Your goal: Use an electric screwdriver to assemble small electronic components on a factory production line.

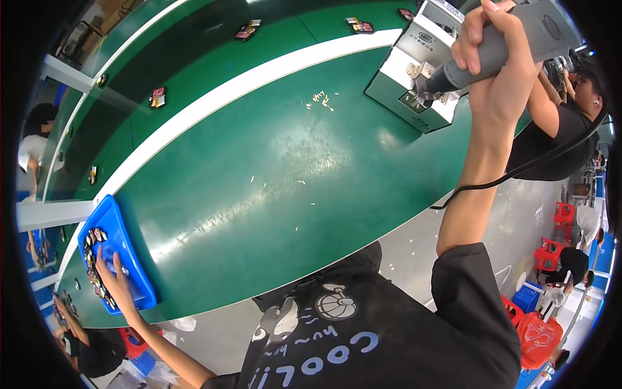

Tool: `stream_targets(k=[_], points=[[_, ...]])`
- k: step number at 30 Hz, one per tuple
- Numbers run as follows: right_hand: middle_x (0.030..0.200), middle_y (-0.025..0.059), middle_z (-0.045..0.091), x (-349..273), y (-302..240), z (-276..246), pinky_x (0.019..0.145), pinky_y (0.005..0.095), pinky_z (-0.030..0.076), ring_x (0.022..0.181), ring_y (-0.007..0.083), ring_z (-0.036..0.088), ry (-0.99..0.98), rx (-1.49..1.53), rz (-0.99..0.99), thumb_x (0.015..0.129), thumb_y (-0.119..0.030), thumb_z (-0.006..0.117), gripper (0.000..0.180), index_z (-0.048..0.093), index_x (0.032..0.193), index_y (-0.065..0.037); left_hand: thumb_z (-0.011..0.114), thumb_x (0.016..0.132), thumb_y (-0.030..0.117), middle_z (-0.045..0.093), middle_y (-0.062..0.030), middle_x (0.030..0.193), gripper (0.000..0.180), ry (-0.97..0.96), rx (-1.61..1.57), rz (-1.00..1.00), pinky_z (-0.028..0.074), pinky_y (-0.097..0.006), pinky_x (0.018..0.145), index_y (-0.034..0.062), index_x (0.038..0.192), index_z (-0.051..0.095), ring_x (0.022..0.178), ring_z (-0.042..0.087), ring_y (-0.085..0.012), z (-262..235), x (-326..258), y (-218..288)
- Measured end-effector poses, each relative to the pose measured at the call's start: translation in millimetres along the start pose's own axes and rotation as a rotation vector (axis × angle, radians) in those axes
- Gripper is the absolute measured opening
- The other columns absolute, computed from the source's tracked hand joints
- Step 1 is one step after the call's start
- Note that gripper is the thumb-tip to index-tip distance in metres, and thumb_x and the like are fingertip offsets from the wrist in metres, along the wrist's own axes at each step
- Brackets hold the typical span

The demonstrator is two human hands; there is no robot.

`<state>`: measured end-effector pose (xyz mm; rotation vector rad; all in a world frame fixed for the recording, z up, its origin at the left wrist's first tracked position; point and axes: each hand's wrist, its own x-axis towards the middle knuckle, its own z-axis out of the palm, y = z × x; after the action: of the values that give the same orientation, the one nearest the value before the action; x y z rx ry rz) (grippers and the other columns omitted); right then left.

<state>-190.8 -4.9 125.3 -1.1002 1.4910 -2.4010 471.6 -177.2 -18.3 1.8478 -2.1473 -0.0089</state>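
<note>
My right hand (499, 78) is wrapped round a grey electric screwdriver (547, 32), raised at the upper right. Its dark tip points down at the front of a boxy metal screw feeder (398, 68); whether it touches cannot be made out. At the far left, my left hand (118, 285) reaches into a blue plastic tray (137, 259) with its fingers apart. Small dark electronic parts (94, 262) with coloured bits lie along the tray's left side, by my fingertips. No part shows in that hand.
Small pale bits (319, 98) lie scattered on the green table (259, 220). Beyond a white rail (259, 72), a green belt (201, 71) carries several small parts. A black cable (492, 186) crosses my right forearm. A co-worker (551, 129) sits close on the right.
</note>
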Motion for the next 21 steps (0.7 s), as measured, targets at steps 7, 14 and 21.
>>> stream_targets(k=[7, 14, 21], points=[[0.060, 0.0065, 0.052, 2.4, -5.1, -5.0, 0.037, 0.0275, 0.036, 0.036, 0.0134, 0.041, -0.024, 0.118, 0.031, 0.092, -0.016, 0.061, 0.022, 0.053, 0.076, -0.004, 0.054, 0.103, 0.018, 0.044, -0.0195, 0.152, 0.049, 0.009, 0.101, 0.229, 0.027, -0.043, 0.119, 0.0042, 0.149, 0.043, 0.143, 0.038, -0.0346, 5.8, 19.5, 56.6], [0.059, 0.0059, 0.051, 0.4, -5.2, -7.6, 0.037, 0.0273, 0.036, 0.036, 0.0129, 0.040, -0.030, 0.074, 0.012, 0.092, -0.015, 0.062, 0.018, 0.052, 0.080, -0.006, 0.056, 0.103, 0.017, 0.051, -0.0200, 0.143, 0.044, 0.000, 0.164, 0.257, 0.034, -0.043, 0.113, 0.0060, 0.144, 0.049, 0.134, 0.046, -0.0367, 13.1, 39.3, 54.0], [0.058, 0.0056, 0.049, 1.3, -2.6, -9.4, 0.039, 0.0274, 0.037, 0.037, 0.0132, 0.040, -0.046, 0.087, 0.099, 0.095, -0.017, 0.059, 0.020, 0.052, 0.081, -0.005, 0.058, 0.099, 0.010, 0.056, -0.0189, 0.133, 0.036, -0.066, -0.124, 0.136, 0.041, -0.042, 0.106, 0.0025, 0.134, 0.054, 0.122, 0.054, -0.0353, 28.6, 66.8, 60.0]])
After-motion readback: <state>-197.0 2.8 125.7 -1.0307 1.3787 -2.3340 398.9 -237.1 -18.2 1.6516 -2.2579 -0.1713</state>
